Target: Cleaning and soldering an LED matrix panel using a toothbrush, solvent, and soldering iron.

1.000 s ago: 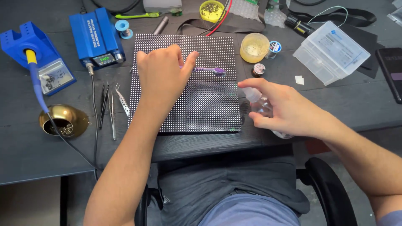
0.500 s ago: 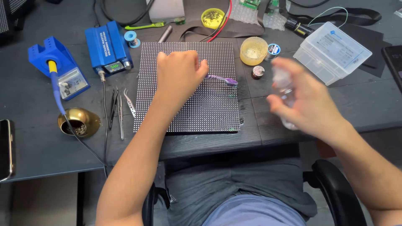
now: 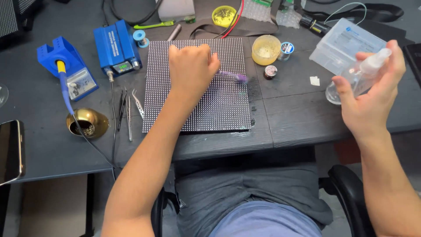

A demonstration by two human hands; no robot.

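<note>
Head view shows our left hand (image 3: 192, 69) curled, fingers together, pinching a purple brush (image 3: 234, 76) on the dotted panel (image 3: 219, 109). Our right hand (image 3: 372, 94) wraps a clear spray bottle (image 3: 357, 78); beyond its fingertips sits a plastic box (image 3: 346, 41), near the left fingertips an amber jar (image 3: 265, 49), all on the dark desk (image 3: 298, 118).

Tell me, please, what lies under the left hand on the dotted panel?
The left hand rests on the dotted panel; a purple brush pokes out beside it. The grip and covered dots are hidden.

The counter (image 3: 289, 118) right of the dotted panel (image 3: 219, 105) is open; a yellow jar (image 3: 265, 49), a small tin (image 3: 270, 71) and a plastic box (image 3: 346, 44) crowd the back.
</note>
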